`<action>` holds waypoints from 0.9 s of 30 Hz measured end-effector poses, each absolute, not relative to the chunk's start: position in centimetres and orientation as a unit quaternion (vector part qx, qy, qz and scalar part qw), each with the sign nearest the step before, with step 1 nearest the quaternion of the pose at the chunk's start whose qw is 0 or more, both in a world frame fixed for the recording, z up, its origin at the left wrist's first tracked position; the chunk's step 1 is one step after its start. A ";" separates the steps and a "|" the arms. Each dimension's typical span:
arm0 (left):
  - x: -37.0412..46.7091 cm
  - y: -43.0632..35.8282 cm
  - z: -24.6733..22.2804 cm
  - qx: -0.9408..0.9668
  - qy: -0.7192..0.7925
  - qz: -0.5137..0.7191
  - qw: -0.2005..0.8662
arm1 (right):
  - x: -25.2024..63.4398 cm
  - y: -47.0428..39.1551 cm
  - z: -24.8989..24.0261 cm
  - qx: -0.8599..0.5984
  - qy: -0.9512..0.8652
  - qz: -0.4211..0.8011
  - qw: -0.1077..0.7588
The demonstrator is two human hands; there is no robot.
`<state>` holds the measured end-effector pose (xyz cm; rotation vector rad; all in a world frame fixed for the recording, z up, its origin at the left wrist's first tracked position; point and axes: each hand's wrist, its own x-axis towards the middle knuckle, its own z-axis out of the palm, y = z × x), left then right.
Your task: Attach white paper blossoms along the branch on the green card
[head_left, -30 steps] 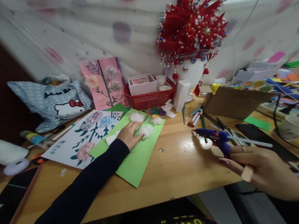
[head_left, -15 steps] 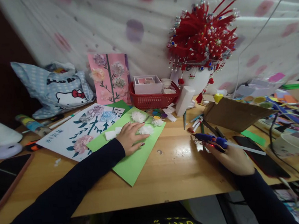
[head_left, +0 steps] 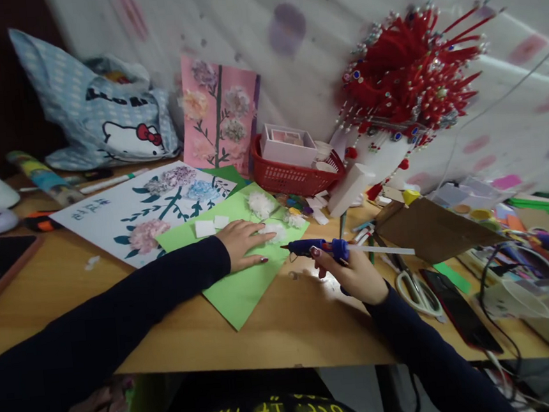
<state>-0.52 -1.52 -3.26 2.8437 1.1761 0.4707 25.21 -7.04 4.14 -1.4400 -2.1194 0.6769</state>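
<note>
My right hand [head_left: 360, 274] is wrapped round a blue hot glue gun [head_left: 314, 248], held above the table with its nozzle pointing left. A white glue stick [head_left: 384, 249] juts from the gun's back end. My left hand [head_left: 243, 244] lies on a light green card [head_left: 237, 299], fingers stretched out, their tips at a fluffy white paper flower [head_left: 273, 232]. Another white flower [head_left: 261, 204] sits just above it on the card. Beside the left hand lie small white squares [head_left: 205, 229]. To the left, partly under the green card, is a white sheet [head_left: 108, 230] with paper flowers.
A red basket [head_left: 295, 173] and a pink flower card [head_left: 192, 139] stand at the back. A red beaded headdress [head_left: 412, 78] rises behind. Scissors [head_left: 419, 296], a phone [head_left: 459, 311], a cable and a cardboard piece [head_left: 434, 227] crowd the right. Another dark-screened device [head_left: 1, 265] lies left.
My right hand has carried the glue gun leftward to the green card's right edge, uncovering the scissors. My left hand stays on the card. The camera view has tilted and shifted.
</note>
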 end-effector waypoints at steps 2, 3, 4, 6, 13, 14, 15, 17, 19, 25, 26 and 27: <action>-0.5 -1.5 -3.3 0.913 0.378 0.154 0.012 | 24.9 -6.7 3.8 -0.525 -0.785 0.232 0.233; -0.5 -1.5 -3.3 0.912 0.378 0.157 0.014 | 24.8 -6.6 3.7 -0.525 -0.790 0.220 0.227; -0.5 -1.5 -3.4 0.911 0.379 0.161 0.018 | 24.7 -6.5 3.7 -0.526 -0.794 0.209 0.220; -0.5 -1.5 -3.4 0.909 0.378 0.171 0.027 | 24.5 -6.3 3.5 -0.529 -0.798 0.192 0.215; -0.5 -1.4 -3.7 0.909 0.375 0.179 0.035 | 23.8 -5.8 3.2 -0.514 -0.808 0.179 0.227; -0.5 -1.4 -3.6 0.909 0.376 0.177 0.034 | 23.8 -5.8 3.3 -0.512 -0.809 0.179 0.229; -0.5 -1.4 -3.6 0.909 0.377 0.174 0.032 | 23.7 -5.8 3.4 -0.510 -0.809 0.181 0.231; -0.5 -1.4 -3.6 0.910 0.376 0.170 0.030 | 23.7 -5.8 3.6 -0.507 -0.808 0.189 0.234; -0.5 -1.4 -3.6 0.911 0.375 0.171 0.032 | 23.6 -5.9 3.7 -0.505 -0.809 0.195 0.230; -0.5 -1.3 -3.7 0.910 0.372 0.181 0.036 | 23.4 -5.6 3.5 -0.513 -0.810 0.180 0.219; -0.5 -1.3 -3.7 0.910 0.371 0.182 0.036 | 23.4 -5.6 3.5 -0.514 -0.810 0.180 0.219; -0.5 -1.2 -3.8 0.910 0.371 0.182 0.036 | 23.4 -5.5 3.4 -0.514 -0.809 0.182 0.218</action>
